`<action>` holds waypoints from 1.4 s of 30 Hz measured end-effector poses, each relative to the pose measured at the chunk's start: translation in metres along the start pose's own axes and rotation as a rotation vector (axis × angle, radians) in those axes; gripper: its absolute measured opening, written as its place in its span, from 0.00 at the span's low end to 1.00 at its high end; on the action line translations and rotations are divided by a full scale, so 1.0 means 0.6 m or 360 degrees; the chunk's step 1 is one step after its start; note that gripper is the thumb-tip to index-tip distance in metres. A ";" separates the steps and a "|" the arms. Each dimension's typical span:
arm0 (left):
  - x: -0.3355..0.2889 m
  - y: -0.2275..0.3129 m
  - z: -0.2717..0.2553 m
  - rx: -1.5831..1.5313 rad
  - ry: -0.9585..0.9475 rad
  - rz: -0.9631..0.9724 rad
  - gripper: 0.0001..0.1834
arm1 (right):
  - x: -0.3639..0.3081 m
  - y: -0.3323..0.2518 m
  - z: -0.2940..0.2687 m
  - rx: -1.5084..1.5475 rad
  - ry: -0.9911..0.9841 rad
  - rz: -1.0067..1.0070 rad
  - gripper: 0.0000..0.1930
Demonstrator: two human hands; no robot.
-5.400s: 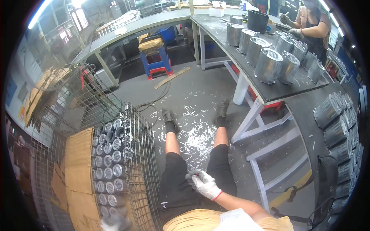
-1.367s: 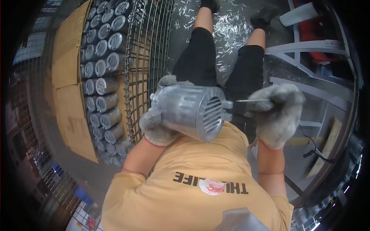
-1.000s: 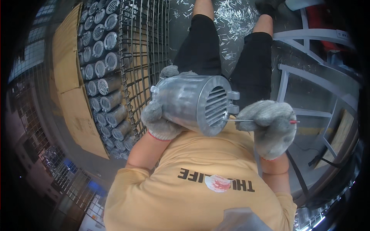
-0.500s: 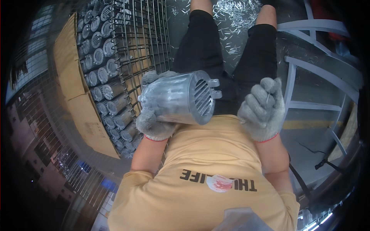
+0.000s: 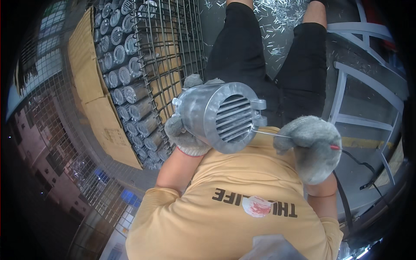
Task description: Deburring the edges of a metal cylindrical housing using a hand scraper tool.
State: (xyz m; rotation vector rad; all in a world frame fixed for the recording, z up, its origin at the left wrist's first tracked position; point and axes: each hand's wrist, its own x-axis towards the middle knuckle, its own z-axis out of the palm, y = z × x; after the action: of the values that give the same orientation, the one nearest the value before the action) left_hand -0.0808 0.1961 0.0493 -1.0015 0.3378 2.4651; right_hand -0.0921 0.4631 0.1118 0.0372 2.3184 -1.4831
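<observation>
My left hand (image 5: 184, 133), in a grey knit glove, is wrapped round the rear of a silver metal cylinder casting (image 5: 197, 110). Its slotted end (image 5: 234, 119) faces right, with parallel bars across the opening and two small lugs on the rim. In my gloved right hand (image 5: 310, 149) is a thin metal rod tool (image 5: 272, 133). The rod's tip reaches the lower right edge of the slotted opening; whether it goes in between the bars I cannot tell. A red end shows at the right side of that fist, and the glove hides the middle of the tool.
At my left stands a wire mesh cage (image 5: 171, 50) stacked with many similar castings (image 5: 125, 76), lined with a cardboard sheet (image 5: 102, 115). Thin metal slivers (image 5: 279, 26) litter the floor between my feet. A light grey metal frame (image 5: 340, 93) stands on the right.
The casting has turned so its slotted end faces me more. My right hand has come down and rolled over, bringing the rod to the slotted end. The whole view has shifted slightly.
</observation>
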 end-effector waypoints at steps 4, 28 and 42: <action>0.001 -0.014 0.007 0.0381 -0.0533 0.0402 0.43 | 0.009 -0.004 0.004 0.1102 -0.0191 -0.0229 0.08; -0.010 -0.004 -0.029 0.0257 -0.0353 0.0214 0.36 | -0.016 0.058 -0.017 0.1683 -0.0564 -0.0052 0.21; -0.008 -0.003 -0.088 0.0223 -0.0437 0.0299 0.24 | -0.075 0.077 -0.042 0.1382 -0.0222 0.0417 0.25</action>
State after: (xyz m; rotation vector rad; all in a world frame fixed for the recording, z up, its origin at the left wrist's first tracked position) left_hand -0.0455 0.1761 0.0154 -0.5872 0.5248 2.6602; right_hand -0.0476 0.5139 0.0957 0.4319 1.3459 -2.1253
